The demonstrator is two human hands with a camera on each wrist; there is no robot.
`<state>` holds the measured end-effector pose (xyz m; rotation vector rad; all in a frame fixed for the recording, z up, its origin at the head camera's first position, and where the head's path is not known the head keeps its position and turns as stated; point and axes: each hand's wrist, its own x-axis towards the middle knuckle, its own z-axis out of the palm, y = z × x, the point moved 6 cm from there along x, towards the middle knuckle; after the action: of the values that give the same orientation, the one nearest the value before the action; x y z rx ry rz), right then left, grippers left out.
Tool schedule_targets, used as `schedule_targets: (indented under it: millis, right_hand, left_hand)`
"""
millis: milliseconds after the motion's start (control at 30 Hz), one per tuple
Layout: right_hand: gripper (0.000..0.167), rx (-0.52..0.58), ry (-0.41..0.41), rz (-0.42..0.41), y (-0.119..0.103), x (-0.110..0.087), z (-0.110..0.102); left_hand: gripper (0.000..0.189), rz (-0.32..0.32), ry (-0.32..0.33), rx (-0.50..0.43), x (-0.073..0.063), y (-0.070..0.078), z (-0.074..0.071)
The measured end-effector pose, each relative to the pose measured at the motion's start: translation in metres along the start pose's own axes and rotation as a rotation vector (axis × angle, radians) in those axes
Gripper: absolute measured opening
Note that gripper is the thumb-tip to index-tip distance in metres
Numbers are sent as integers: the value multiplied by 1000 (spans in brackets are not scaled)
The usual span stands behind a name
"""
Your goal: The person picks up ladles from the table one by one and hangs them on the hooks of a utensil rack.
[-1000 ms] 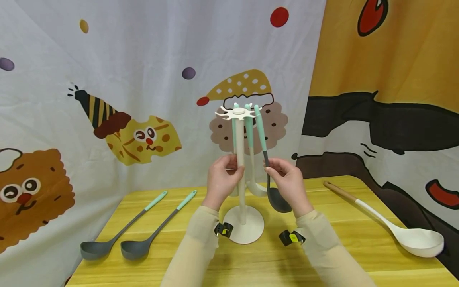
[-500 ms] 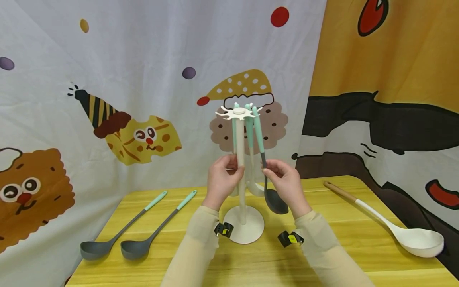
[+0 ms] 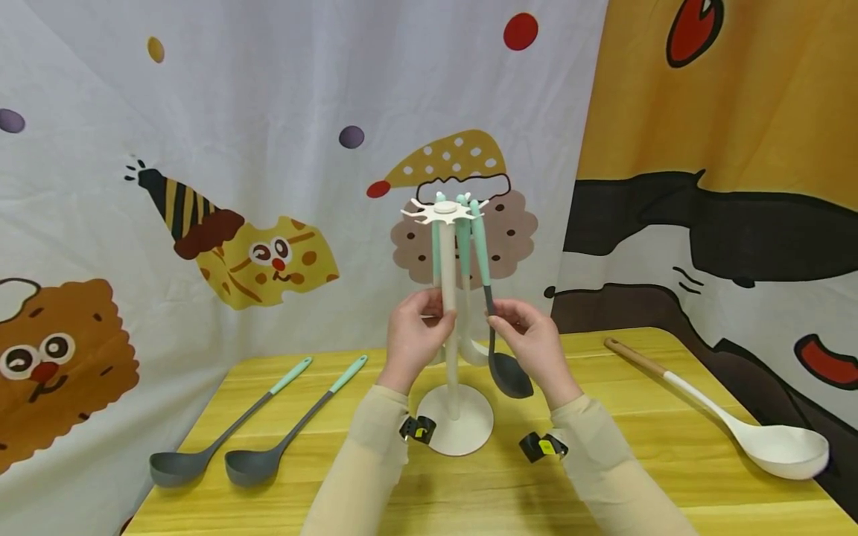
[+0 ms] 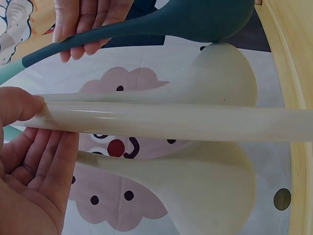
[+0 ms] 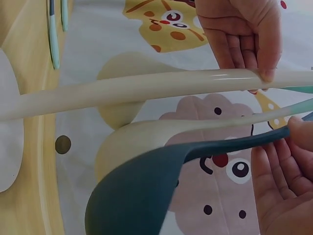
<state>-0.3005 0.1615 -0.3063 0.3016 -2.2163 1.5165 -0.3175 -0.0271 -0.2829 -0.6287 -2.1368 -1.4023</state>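
Observation:
A cream utensil stand with a round base and a hooked top rises from the table. My left hand grips its post between thumb and fingers. My right hand pinches the grey shaft of a dark grey ladle, whose mint handle leans up to a hook at the top's right side. Behind the post hang two cream utensils with mint handles; in the left wrist view, a cream ladle and another cream utensil show their broad ends. The dark ladle's bowl looms near in the right wrist view.
Two grey ladles with mint handles, one farther left and one nearer the stand, lie at the table's left. A large white ladle with a wooden handle lies at the right. A patterned curtain hangs behind the table.
My right hand has moved slightly left with the dark grey ladle, and its handle top has come in closer against the stand's hook. My left hand has stayed on the post.

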Motion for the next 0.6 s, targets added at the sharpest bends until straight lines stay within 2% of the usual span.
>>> schedule_targets:
  millis: [300,600]
  right_hand:
    - [32,23,-29,7,5,-3,-2]
    - [37,27,-67,24,11,-8,-2]
  left_hand:
    - [19,16,7,-2,0,0,0]
    - [19,3,5,4,0,0,-1]
